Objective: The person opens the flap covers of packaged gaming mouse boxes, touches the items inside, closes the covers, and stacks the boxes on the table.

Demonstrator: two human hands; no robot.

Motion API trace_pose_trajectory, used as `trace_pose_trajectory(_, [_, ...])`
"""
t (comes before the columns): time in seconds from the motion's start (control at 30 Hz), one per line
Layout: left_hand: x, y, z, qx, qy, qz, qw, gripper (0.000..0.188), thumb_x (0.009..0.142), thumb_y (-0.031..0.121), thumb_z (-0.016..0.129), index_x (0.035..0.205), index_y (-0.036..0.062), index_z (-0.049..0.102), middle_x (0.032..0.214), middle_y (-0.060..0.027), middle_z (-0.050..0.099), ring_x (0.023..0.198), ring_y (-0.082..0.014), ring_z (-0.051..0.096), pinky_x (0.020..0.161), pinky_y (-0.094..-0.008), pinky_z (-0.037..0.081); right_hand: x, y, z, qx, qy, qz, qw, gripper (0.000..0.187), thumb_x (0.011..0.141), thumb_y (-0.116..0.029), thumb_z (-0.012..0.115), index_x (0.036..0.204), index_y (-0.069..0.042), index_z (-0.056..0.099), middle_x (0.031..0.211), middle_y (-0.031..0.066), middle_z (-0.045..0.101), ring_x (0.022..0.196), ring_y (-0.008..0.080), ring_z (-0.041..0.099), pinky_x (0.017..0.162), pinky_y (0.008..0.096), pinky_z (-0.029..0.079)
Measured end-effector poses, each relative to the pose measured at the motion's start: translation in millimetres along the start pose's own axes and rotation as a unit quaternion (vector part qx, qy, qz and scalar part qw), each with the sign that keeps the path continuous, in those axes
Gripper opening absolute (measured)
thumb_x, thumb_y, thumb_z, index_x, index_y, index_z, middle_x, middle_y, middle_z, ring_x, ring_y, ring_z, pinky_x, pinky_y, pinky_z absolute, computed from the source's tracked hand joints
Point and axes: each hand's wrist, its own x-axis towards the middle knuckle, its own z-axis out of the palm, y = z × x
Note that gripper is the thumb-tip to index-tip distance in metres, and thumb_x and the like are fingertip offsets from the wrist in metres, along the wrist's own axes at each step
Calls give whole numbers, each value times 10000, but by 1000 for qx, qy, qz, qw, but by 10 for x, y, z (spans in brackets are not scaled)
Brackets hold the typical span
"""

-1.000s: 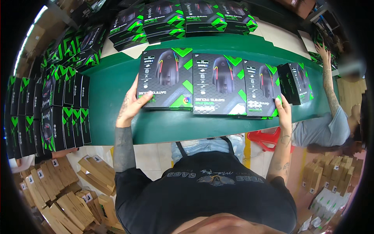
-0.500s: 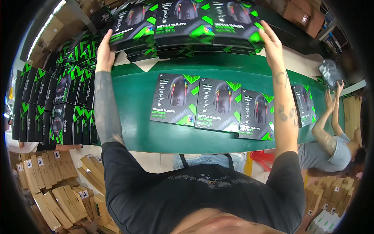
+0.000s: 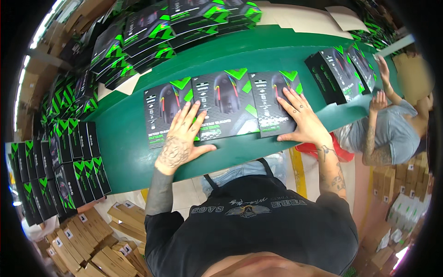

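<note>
Three black and green gaming mouse boxes stand side by side on the green table in front of me: a left box (image 3: 156, 111), a middle box (image 3: 226, 101) and a right box (image 3: 266, 106). My left hand (image 3: 181, 138) lies with spread fingers over the lower right of the left box, close to the middle one. On the right box rests my right hand (image 3: 302, 117), fingers stretched over its face and thumb along its lower edge. Neither hand is wrapped round anything.
Stacked mouse boxes (image 3: 143, 27) line the far side of the green table (image 3: 124, 152). More box stacks (image 3: 69, 161) stand at its left end. At right, a co-worker in grey (image 3: 397, 129) reaches beside more mouse boxes (image 3: 341, 74). Brown cartons (image 3: 87, 235) sit below left.
My hands have left the row of boxes at the far side and come back to the three nearer boxes. That row now sits on the far stacks. The view has shifted.
</note>
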Motion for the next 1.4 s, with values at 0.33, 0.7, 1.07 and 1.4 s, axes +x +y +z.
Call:
trace_pose_trajectory(0.33, [191,36,101,80,-30,-2,996,936,659,591,695,1364,60,383,1421,-126,379,1314,-248,365,1076,-423,274,-312,513,281,275,442,217,826,300,951,-224,491,1048,39,599,949,67,631,858,128,571,751,284,456])
trace_pose_trajectory(0.7, [299,444,-235,141,224,197,944,434,634,232,802,1016,93,649,1069,-50,635,946,-201,616,786,-347,494,-249,-120,-374,63,459,13,886,673,781,-341,695,1315,-31,428,1246,175,520,1057,335,552,909,395,432])
trace_pose_trajectory(1.07, [108,132,-242,50,28,-39,998,947,590,384,812,1374,80,376,1450,-176,293,1344,-369,259,1078,-452,270,293,-419,-22,172,302,63,935,214,894,-177,534,948,14,613,635,190,603,559,387,588,501,463,449])
trace_pose_trajectory(1.4, [-374,-409,-380,89,-98,-173,976,1003,504,402,840,1384,228,388,1470,-96,306,1343,-339,294,1053,-412,362,228,-386,-141,236,269,69,931,201,893,-151,542,1005,7,595,720,172,620,637,353,604,597,397,460])
